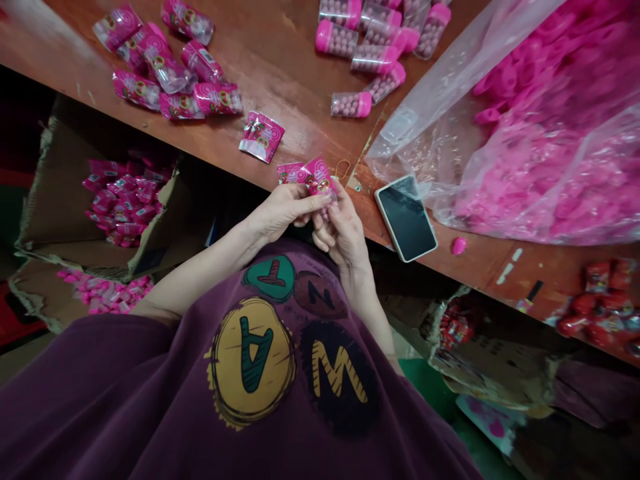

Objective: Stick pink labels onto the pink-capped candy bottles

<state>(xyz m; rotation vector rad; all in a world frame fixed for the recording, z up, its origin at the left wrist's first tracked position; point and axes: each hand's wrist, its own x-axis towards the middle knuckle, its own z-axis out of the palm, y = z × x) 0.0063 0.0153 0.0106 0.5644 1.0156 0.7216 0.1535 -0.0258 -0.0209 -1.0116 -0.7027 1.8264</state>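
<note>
Hands are meeting at the near edge of a brown wooden table [280, 73], low in the middle of the view. The left hand [283, 212] is pinching a pink printed sachet [318, 177] between thumb and fingertips, and the right hand [341, 232] is gripping the same sachet from the other side, its fingers curling closed around the lower end. Whether anything is sitting inside the sachet, I cannot tell. A 2nd pink sachet [289, 173] is lying just beside the held one at 9 o'clock, touching it or nearly so.

From the hands, a flat empty sachet [262, 137] is resting on the table at 11 o'clock. Farther along the same direction, a heap of filled pink packets [167, 63] is spreading across the wood. At 1 o'clock, clear tubes with pink caps [373, 47], packed with small pale beads, are lying in a loose pile. At 2 o'clock a large clear plastic bag [525, 133] is bulging with pink caps. A smartphone [406, 218] is lying screen-up at 3 o'clock, near the right hand, with 1 loose pink cap [459, 245] just past it. At 9 o'clock, below the table edge, a torn cardboard box [55, 200] is holding more pink packets. Red packets [600, 310] are showing at 4 o'clock.
</note>
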